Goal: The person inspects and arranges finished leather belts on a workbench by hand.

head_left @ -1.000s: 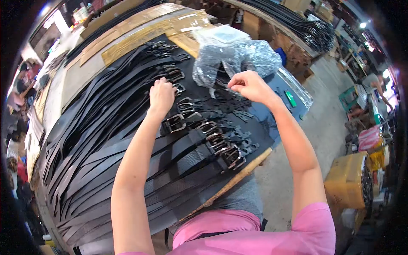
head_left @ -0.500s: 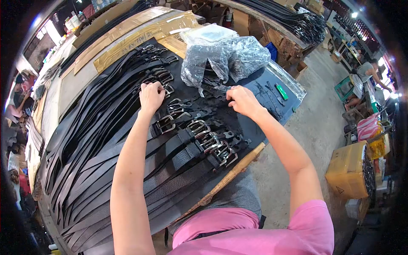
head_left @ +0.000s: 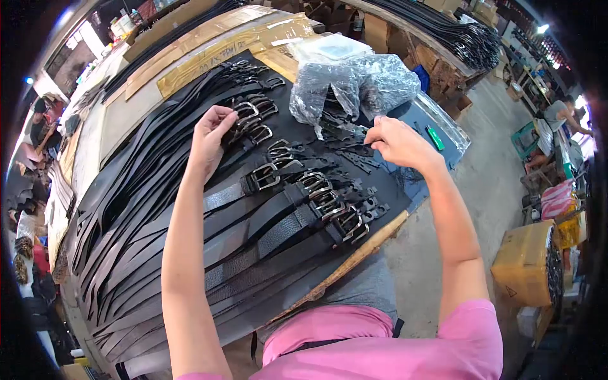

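Observation:
Many black belts (head_left: 253,215) with silver buckles (head_left: 329,201) lie side by side across the table. My left hand (head_left: 212,133) is at the buckle end of the upper belts, thumb and fingers closed at a belt buckle (head_left: 246,114). My right hand (head_left: 396,142) is pinched over a pile of small black hooked pieces (head_left: 358,158); what its fingertips hold is too small to make out. Just above the pile sits a clear plastic bag (head_left: 380,82) with dark contents. A green lighter (head_left: 435,137) lies right of my right hand.
Flattened cardboard (head_left: 221,54) covers the table's far side. A second table with black straps (head_left: 462,41) stands beyond. A taped carton (head_left: 522,263) is on the floor at right. One person (head_left: 560,117) sits at the right, another (head_left: 41,130) at the left.
The view has shifted, so the table sits further right. My left hand has turned and its thumb and fingers now meet at a buckle. My right hand has lifted slightly from the small pieces.

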Available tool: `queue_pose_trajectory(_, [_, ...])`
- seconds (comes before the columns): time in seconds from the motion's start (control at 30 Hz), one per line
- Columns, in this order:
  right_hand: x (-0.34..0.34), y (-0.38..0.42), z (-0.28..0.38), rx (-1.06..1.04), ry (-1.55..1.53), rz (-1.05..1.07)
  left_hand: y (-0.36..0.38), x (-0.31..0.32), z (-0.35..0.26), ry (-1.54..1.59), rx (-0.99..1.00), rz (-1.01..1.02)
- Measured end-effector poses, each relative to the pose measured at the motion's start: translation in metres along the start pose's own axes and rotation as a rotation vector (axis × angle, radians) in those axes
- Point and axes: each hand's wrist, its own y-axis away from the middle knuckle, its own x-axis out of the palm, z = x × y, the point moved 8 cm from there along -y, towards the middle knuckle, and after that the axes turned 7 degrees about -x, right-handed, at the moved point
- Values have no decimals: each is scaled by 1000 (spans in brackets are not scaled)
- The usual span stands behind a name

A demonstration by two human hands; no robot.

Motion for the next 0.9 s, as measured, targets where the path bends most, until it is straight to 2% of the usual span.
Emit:
queue_pose_trajectory(0.1, [-1, 4, 15, 124, 5, 129, 7, -5, -5, -68, 11, 41])
queue_pose_trajectory(0.33, [24, -3, 26, 20, 89, 62, 25, -2, -18, -25, 42, 54])
queue_pose_trajectory(0.47, [29, -10, 26, 26, 4, -52, 31, -10, -24, 62, 65, 19])
queue_pose_trajectory(0.57, [31, -13, 27, 60, 18, -5, 34, -15, -25, 92, 47, 29])
queue_pose_trajectory(0.77, [25, -12, 28, -183, -25, -143, 41, -11, -29, 83, 53, 32])
queue_pose_trajectory(0.9, [7, -7, 34, -9, -68, -69, 41, -11, -25, 65, 42, 40])
